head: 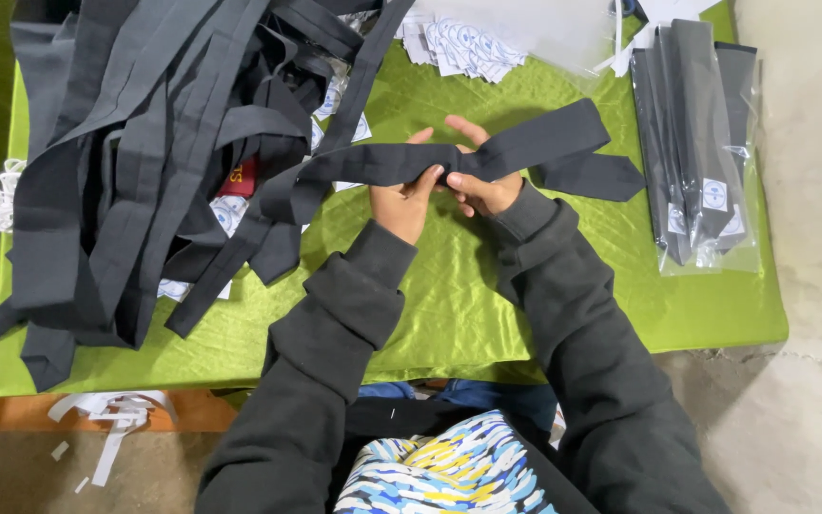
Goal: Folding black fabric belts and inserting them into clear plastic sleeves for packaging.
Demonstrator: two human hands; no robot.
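A: Start close. What are the 2 hands doing?

B: The left hand (409, 195) and the right hand (480, 183) are both clenched on the middle of a long, flat black cloth tie (487, 157), held just above the worktop (449, 295), which is draped in shiny green satin. The fingers pinch the narrow folded part; the wide end fans out to the right, and the other end trails left.

A: Where might it go wrong?

B: That trailing end runs straight into the big heap of loose black cloth ties (145, 143) on the left. I'd judge that a tug could snag it there, dragging neighbours along or undoing the fold between the fingers. The satin looks slippery too, so anything set down might slide.

A: And further out?

B: Small white printed paper tags (463, 46) lie scattered near the heap and at the back edge; a shifting pile could sweep them about. On the right, well apart, a stack of black ties sealed in clear plastic sleeves (701, 143) sits near the worktop's edge, and a careless elbow might nudge it off.
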